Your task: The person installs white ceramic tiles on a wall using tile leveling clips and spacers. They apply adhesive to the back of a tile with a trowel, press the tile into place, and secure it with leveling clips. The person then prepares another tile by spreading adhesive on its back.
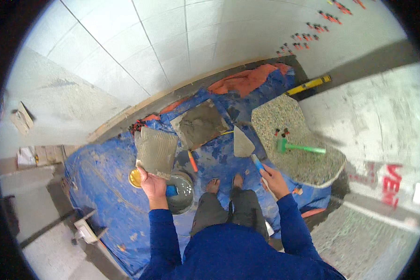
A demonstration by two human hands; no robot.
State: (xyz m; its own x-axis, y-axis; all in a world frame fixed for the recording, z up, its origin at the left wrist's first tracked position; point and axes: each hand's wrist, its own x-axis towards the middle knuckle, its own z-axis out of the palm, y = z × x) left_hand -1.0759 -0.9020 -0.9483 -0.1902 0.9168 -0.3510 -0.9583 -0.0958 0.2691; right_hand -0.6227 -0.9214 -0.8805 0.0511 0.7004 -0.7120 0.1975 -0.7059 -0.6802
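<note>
My left hand (154, 187) grips the lower edge of a square tile (157, 151), whose upward face is coated with ridged grey mortar. The tile is tilted above a round bucket (189, 198) of grey, wet-looking contents, with a blue object (171, 190) at its rim. In my right hand (275, 182) is a pointed trowel (243, 143), held by its blue handle, its blade pointing away from me. The blade is apart from the tile. Between the hands and farther off lies another square slab (201, 122) with grey mortar spread over it.
A blue tarp (116, 186) covers the floor. On a speckled foam pad (284, 123) rests a green mallet (303, 149); a yellow level (309, 86) lies beyond. An orange-handled tool (192, 161) and a yellow tub (135, 178) are nearby. A tiled wall (172, 42) rises ahead.
</note>
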